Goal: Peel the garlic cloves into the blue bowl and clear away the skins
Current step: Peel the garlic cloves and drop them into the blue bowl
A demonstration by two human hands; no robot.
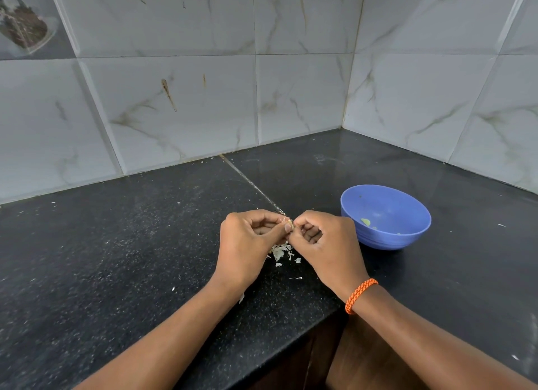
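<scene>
A small pale garlic clove (288,221), largely hidden by fingertips, was pinched between both hands above the bench. The grip of the left hand (247,244) was closed narrowly on it, thumb and curled fingers meeting at the clove, and the grip of the right hand (323,241) was closed on the same clove from the other side, its remaining fingers curled into the palm. How much skin was left on the clove could not be told. Directly beneath the hands, a small heap of white papery garlic skins (281,252) lay on the black speckled stone bench (116,258), with a few loose flakes scattered just beside it toward the bench edge. An orange braided cord bracelet (360,295) was worn on the right wrist. To the right of the hands, near but not touching them, a round blue plastic bowl (407,232) stood upright on the bench, and a pale yellow-green piece (365,222) was seen lying inside it, close to the near wall. Behind the bench, grey marbled wall tiles (291,98) met in a corner.
</scene>
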